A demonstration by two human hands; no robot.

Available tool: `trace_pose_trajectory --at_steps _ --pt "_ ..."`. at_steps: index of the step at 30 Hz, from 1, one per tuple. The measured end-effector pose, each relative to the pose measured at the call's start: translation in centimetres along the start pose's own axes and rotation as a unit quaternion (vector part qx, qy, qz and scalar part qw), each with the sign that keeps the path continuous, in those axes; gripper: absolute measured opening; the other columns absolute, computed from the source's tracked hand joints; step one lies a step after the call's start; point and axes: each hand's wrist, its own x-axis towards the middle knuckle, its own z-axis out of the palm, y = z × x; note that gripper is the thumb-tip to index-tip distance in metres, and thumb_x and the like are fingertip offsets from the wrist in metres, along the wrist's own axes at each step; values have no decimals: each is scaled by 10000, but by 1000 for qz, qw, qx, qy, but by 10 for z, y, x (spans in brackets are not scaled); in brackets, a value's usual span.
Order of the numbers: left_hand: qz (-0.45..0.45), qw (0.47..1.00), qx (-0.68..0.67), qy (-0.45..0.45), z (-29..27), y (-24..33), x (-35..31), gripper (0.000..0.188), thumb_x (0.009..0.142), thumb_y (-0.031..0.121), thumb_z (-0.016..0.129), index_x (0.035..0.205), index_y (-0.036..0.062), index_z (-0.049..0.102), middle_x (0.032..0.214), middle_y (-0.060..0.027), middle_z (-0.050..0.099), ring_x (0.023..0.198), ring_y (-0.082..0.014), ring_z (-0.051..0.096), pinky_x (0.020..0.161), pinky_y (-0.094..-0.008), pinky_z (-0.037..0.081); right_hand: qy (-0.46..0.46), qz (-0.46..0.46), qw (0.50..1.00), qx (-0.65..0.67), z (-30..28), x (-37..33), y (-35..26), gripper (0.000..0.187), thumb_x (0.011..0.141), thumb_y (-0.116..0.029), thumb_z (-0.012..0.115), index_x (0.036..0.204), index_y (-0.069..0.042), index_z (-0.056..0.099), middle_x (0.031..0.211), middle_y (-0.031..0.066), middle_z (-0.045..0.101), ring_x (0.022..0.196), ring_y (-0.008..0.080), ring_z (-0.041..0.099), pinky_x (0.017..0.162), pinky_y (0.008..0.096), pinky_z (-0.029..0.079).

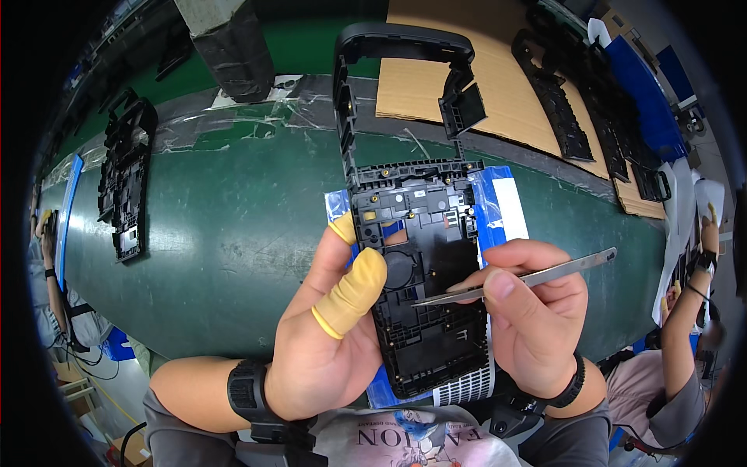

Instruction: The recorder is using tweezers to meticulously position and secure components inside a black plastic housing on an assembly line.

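A long black plastic housing (432, 346) with an open frame at its far end stands tilted in front of me. My left hand (319, 342) grips its left edge, with yellow finger cots on the thumb and a fingertip. Between the thumb and fingers of my right hand (537, 319) is a pair of metal tweezers (556, 270). Their tips point left, over the middle of the housing; whether they touch it I cannot tell. Behind the housing, partly hidden, shows a blue board (488, 222) with a white label (510, 208).
A similar black housing (124, 179) lies at the left of the green table (226, 257). Cardboard (498, 101) at the back right carries several black frames (560, 109). A post (233, 54) rises at the back. Other people's arms (681, 342) show at both sides.
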Motion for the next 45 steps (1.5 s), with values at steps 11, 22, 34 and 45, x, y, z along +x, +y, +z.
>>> trace_pose_trajectory --at_steps 11,22,34,45 --pt "-12 999 -35 -24 0 3 3 423 851 246 372 1199 36 257 1172 -144 400 1080 -247 416 900 -385 352 -10 -34 997 70 -7 7 -2 190 759 32 519 943 74 504 752 110 580 674 126 563 623 203 455" --pt "-25 999 -22 -43 -2 7 27 465 755 -55 467 1168 73 297 1127 -104 442 998 -217 479 818 -343 426 40 -99 990 94 -43 11 -17 196 761 -30 525 940 50 513 736 132 579 504 64 443 455 156 318" --pt "-48 995 -43 -83 7 2 7 485 821 223 446 1230 65 240 1220 -144 355 1109 -274 384 922 -407 326 -25 -57 996 56 -15 0 -2 174 753 46 529 926 67 518 791 102 580 720 120 568 656 203 450" --pt "-44 994 -63 -84 1 2 5 470 822 204 442 1223 66 242 1221 -149 352 1115 -275 378 923 -412 325 -35 -71 994 69 -11 -2 0 172 755 60 514 926 74 503 796 133 580 720 141 576 672 223 474"
